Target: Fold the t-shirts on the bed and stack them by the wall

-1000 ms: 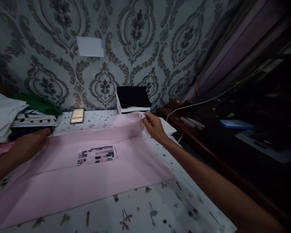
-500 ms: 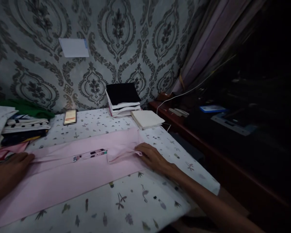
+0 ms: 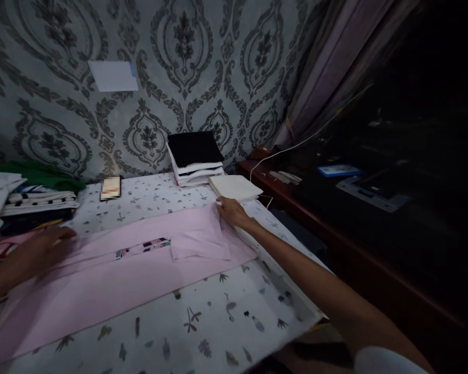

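A pink T-shirt (image 3: 113, 291) lies in a long folded strip across the patterned cloth, its two sides turned in over a partly covered dark print. On its right part one sleeve (image 3: 200, 246) lies flat, folded inward. My right hand (image 3: 234, 212) is at the shirt's far right corner, fingers closed on the edge; the fingertips are partly hidden. Over the shirt's left end hovers my left hand (image 3: 42, 253), its fingers stretched out and a little blurred, with nothing seen in them.
Behind the shirt stand a stack of folded clothes with black on top (image 3: 195, 149) and a cream folded cloth (image 3: 236, 188). A phone (image 3: 111, 188) lies near the wall. Piled clothes (image 3: 42, 200) sit at the left. A dark wooden edge (image 3: 335, 275) runs along the right.
My right hand has moved away from me from the sleeve to the shirt's far right corner, and the sleeve now lies flatter. My left hand has lifted and shifted right.
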`<action>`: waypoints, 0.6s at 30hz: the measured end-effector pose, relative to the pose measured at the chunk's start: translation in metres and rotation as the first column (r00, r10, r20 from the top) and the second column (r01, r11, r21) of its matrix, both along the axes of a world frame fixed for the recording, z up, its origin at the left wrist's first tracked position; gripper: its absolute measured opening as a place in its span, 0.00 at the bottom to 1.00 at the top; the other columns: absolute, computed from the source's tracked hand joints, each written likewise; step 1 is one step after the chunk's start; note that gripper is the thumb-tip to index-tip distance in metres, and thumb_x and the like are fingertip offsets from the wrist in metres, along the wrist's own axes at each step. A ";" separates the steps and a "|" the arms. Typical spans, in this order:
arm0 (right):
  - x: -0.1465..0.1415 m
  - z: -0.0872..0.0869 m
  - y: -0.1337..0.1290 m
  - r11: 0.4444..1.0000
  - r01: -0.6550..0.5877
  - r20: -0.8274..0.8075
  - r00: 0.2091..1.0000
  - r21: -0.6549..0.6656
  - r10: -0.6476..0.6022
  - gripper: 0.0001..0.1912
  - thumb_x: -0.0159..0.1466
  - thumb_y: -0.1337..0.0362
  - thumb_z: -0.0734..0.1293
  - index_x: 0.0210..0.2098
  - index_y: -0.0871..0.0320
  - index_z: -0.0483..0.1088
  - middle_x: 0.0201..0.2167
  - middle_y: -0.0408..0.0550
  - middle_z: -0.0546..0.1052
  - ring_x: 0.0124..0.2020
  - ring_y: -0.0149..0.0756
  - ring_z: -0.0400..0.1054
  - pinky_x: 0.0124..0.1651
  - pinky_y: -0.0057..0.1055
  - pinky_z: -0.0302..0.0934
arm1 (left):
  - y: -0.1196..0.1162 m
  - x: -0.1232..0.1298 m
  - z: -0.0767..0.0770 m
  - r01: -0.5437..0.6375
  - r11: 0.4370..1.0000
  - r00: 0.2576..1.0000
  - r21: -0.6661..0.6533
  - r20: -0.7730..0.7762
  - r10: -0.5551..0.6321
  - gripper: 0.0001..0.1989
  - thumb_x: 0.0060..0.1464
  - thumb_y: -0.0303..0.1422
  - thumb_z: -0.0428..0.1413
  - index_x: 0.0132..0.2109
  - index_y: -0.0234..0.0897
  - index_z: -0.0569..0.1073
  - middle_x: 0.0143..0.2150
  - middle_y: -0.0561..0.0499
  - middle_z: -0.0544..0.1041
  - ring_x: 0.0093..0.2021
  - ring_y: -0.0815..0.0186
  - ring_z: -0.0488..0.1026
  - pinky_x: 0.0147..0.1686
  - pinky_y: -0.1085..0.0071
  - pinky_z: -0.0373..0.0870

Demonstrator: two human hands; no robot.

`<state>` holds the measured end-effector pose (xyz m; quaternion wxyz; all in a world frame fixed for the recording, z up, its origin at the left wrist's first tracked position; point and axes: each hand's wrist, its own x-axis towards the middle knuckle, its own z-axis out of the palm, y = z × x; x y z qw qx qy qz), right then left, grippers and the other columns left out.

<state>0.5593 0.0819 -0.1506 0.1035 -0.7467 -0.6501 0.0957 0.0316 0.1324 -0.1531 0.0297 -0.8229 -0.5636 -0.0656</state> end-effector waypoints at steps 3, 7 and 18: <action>-0.005 -0.004 0.028 0.999 0.015 0.059 0.998 -0.047 -0.012 0.16 0.68 0.64 0.59 0.52 0.58 0.70 0.49 0.57 0.77 0.49 0.46 0.71 0.46 0.35 0.62 | 0.013 0.023 0.000 0.051 0.997 0.998 -0.053 -0.031 -0.053 0.22 0.58 0.46 0.39 0.43 0.41 0.73 0.44 0.50 0.81 0.47 0.60 0.75 0.50 0.68 0.68; -0.004 -0.012 0.039 0.997 0.021 0.145 0.989 -0.072 -0.010 0.14 0.66 0.70 0.59 0.48 0.57 0.71 0.48 0.58 0.77 0.49 0.46 0.72 0.46 0.36 0.61 | 0.015 0.030 -0.010 -0.047 0.999 0.995 -0.018 -0.093 0.045 0.19 0.59 0.45 0.38 0.35 0.42 0.69 0.36 0.47 0.79 0.42 0.58 0.75 0.44 0.67 0.67; -0.017 -0.010 0.016 0.993 -0.003 0.113 0.994 0.119 -0.010 0.22 0.68 0.70 0.56 0.61 0.59 0.61 0.54 0.60 0.73 0.49 0.48 0.71 0.49 0.41 0.63 | 0.016 0.025 0.003 -0.341 0.932 0.887 -0.121 -0.369 0.277 0.28 0.64 0.44 0.33 0.53 0.39 0.74 0.47 0.41 0.81 0.44 0.53 0.78 0.35 0.68 0.64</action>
